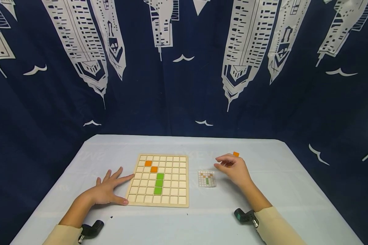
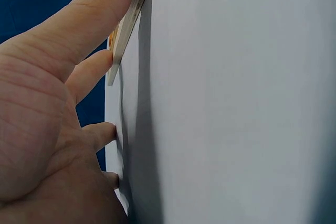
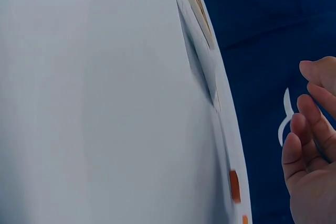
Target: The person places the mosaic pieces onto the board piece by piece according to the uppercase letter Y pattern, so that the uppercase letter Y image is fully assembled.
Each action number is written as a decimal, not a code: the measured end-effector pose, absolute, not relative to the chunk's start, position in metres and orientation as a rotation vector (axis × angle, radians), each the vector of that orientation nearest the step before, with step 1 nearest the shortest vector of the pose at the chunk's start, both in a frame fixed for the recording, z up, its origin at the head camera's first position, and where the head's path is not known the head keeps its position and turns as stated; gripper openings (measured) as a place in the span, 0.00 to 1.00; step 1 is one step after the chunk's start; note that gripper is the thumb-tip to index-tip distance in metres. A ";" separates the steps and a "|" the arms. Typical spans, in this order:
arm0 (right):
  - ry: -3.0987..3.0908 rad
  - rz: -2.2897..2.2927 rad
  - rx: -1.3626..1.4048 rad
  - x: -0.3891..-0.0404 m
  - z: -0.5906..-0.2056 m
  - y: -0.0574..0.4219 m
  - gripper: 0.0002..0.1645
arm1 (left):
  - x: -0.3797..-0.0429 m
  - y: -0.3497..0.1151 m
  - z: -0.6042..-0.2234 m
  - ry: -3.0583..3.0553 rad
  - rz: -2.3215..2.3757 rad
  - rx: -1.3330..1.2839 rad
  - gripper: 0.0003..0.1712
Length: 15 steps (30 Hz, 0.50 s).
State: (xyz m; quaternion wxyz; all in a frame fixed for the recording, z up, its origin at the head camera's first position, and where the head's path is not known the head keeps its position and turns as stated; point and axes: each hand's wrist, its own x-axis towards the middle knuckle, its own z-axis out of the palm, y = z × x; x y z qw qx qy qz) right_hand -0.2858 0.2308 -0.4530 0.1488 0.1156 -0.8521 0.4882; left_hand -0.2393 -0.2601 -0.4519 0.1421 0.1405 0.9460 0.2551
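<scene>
A wooden grid board (image 1: 188, 190) lies on the table, bearing two orange tiles (image 1: 154, 169) set diagonally and a column of three green tiles (image 1: 158, 183). Spread along its left side, my left hand (image 1: 105, 190) touches the board's edge with thumb and index finger; the left wrist view shows both against the rim. My right hand (image 1: 234, 169) hovers to the right of a small pattern card (image 1: 207, 179), fingers loosely bent and nothing visible between them. Just beyond it lies a loose orange tile (image 1: 236, 154). Two orange pieces (image 3: 234, 186) appear in the right wrist view.
The white table (image 1: 202, 224) ends at a dark blue curtain (image 1: 171, 95) printed with white buildings. Black wrist devices (image 1: 93, 228) are worn at both cuffs. A tiny dark speck (image 1: 111, 217) lies near the left wrist.
</scene>
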 end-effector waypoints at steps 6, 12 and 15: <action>-2.539 1.343 0.282 -0.290 -0.455 0.250 0.16 | -0.239 -0.260 -0.451 2.731 0.731 0.401 0.61; -2.593 1.327 0.258 -0.295 -0.457 0.263 0.18 | -0.239 -0.260 -0.450 2.732 0.729 0.403 0.61; -2.614 1.312 0.265 -0.298 -0.458 0.270 0.19 | -0.238 -0.259 -0.449 2.728 0.729 0.400 0.61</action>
